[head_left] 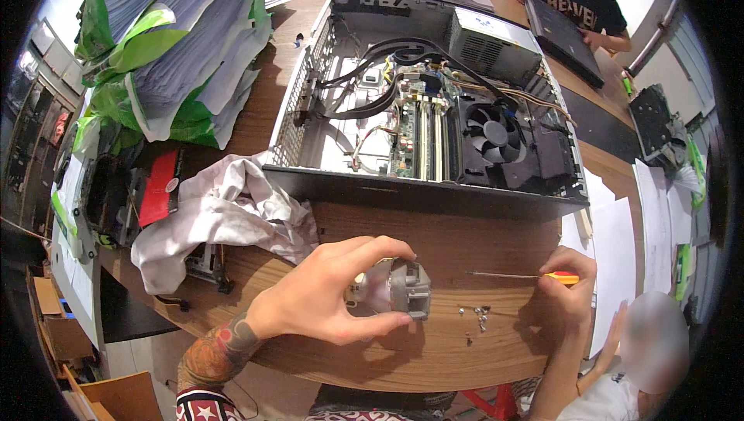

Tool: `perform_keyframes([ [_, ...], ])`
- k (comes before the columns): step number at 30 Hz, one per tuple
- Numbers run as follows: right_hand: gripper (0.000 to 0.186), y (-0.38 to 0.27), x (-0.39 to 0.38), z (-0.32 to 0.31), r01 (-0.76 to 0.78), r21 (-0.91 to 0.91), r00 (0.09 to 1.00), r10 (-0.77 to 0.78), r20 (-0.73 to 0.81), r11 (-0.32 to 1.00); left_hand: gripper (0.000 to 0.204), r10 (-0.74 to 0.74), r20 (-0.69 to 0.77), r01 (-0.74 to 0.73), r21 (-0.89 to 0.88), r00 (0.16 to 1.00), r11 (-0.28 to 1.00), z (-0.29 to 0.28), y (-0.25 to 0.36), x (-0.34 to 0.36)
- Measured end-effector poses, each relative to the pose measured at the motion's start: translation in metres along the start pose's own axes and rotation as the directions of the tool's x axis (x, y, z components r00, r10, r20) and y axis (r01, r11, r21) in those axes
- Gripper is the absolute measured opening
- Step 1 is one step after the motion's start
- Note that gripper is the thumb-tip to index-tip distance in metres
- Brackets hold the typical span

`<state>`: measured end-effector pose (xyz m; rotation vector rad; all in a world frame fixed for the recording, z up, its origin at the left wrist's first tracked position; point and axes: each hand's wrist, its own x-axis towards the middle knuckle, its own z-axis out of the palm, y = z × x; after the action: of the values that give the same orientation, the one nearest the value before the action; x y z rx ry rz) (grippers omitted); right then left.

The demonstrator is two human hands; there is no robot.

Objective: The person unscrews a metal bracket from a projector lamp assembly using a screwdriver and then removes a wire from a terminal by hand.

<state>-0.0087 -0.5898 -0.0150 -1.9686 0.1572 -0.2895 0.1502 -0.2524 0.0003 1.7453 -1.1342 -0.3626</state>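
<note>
My left hand point(314, 293) curls its thumb and fingers around a projector lamp point(411, 291), a clear, rounded reflector set in a grey plastic housing. Over the wooden table, my right hand point(572, 297) grips a screwdriver point(563, 278) by its yellow and red handle. Its thin shaft points left toward the lamp, apart from it. Several small screws point(480, 319) lie loose on the tabletop between the two hands. Beyond both hands sits an opened desktop computer case point(372, 189), its fan point(494, 134), memory slots and cables exposed.
A crumpled whitish cloth point(225, 208) lies left of the case, beside a red box point(161, 187). Tall paper stacks with green wrapping point(186, 49) stand at far left. White sheets point(614, 258) lie at right. Other people sit across the table and at lower right; one handles a black laptop point(562, 37).
</note>
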Motion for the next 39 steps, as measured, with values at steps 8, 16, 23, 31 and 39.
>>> perform_keyframes([
  [8,0.016,-0.024,-0.001,0.006,-0.126,0.072,0.991,0.13,-0.042,0.989,0.057,-0.053,0.02,0.052,0.044,0.998,0.998,0.002,0.004,-0.001],
  [16,0.03,-0.016,-0.093,0.015,0.321,0.31,0.808,-0.088,-0.582,0.895,0.054,-0.01,-0.02,0.011,0.065,1.0,0.998,0.007,0.005,-0.001],
  [23,0.023,-0.032,-0.097,0.059,0.18,0.083,0.64,-0.052,-0.767,0.98,0.053,0.075,-0.013,-0.07,0.219,0.997,0.973,0.012,0.003,-0.006],
  [31,0.012,-0.019,0.021,0.037,0.373,0.113,0.863,-0.299,-0.408,0.921,0.055,0.1,-0.017,-0.091,0.274,0.995,0.957,0.01,-0.003,-0.009],
  [39,0.02,-0.006,0.025,0.049,0.289,0.169,0.804,-0.143,-0.577,0.942,0.063,0.108,0.03,-0.111,0.374,0.994,0.921,0.001,-0.001,-0.007],
])
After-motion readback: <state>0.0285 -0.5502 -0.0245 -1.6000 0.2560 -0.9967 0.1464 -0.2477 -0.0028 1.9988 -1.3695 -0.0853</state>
